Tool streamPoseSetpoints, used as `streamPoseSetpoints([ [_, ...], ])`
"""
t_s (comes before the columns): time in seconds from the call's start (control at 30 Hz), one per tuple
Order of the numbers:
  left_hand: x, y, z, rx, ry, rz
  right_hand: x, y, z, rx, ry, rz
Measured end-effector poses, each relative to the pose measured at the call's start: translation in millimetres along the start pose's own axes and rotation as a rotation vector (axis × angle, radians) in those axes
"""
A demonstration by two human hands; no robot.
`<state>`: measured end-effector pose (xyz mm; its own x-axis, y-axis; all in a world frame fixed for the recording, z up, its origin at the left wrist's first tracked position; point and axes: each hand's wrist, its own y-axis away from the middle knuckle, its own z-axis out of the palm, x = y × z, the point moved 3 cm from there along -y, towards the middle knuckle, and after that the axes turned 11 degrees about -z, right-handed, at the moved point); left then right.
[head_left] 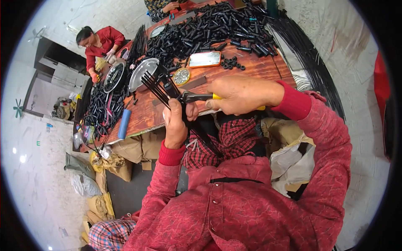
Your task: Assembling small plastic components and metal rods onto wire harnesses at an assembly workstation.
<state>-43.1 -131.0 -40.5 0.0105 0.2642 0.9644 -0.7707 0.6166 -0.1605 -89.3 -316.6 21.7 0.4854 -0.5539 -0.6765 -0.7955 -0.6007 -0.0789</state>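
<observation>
My left hand (175, 125) is closed round a bundle of thin black rods (154, 85), in front of the table's near edge. The rods fan out at the upper left and run down towards my lap. A short black cylindrical piece (171, 88) stands among them. In my right hand (245, 95) is a pair of pliers (193, 97) with yellow handles. Their dark jaws reach left to the bundle, just above my left fingers. What exactly the jaws grip is too small to make out.
The reddish wooden table (268, 67) carries a large heap of black tubular parts (209, 29), an orange-rimmed tray (205, 59), a dish of small metal pieces (181, 76), a metal plate (142, 74) and a blue cylinder (124, 124). A co-worker (106, 42) sits far left. Long black rods (312, 58) lie right.
</observation>
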Motion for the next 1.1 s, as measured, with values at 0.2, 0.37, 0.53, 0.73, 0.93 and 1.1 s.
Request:
streamPoseSetpoints([
  [0.2, -5.2, -11.5, -11.6, 0.082, -0.123, -0.003, 2.7, -17.4, -8.4, -0.061, 0.173, 0.093],
  [0.37, -5.7, -22.8, -22.8, 0.104, -0.131, 0.016, 9.2, -34.6, -1.8, -0.020, 0.122, 0.129],
  [0.53, -5.7, -13.7, -38.2, 0.147, 0.075, -0.043, -1.4, -46.5, -0.8, -0.192, -0.316, 0.139],
  [0.73, -5.7, -10.9, -48.5, 0.106, 0.175, -0.065, 3.9, -48.1, -12.1, -0.216, -0.493, 0.179],
  [0.93, -1.9, -6.7, -58.5, 0.103, 0.168, -0.018, -5.3, -41.7, -50.7, 0.000, -0.309, -0.062],
  [1.1, -2.2, -3.5, -58.3, 0.096, 0.172, -0.012, 25.9, -26.2, -28.5, 0.137, -0.778, 0.251],
])
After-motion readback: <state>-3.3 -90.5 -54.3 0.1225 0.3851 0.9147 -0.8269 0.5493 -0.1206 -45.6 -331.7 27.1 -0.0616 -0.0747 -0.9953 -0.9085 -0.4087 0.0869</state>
